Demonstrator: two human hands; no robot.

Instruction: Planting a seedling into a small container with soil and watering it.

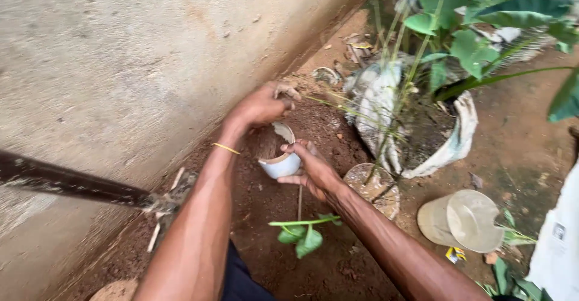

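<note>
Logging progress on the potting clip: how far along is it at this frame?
Early-to-mid. Done: soil heap is loosened by the wall, and a cutting lies ready on the ground. In hand: right hand steadies the small white pot while left hand scoops soil above its mouth; how full it is cannot be seen. Left: the cutting is not yet in the pot.

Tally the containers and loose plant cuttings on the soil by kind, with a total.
Small white round pot, held by both hands: 1
Translucent plastic cup lying on its side: 1
Torn white grow bag with a leafy plant: 1
Green leafy cutting lying on the soil: 1
Total: 4
</note>
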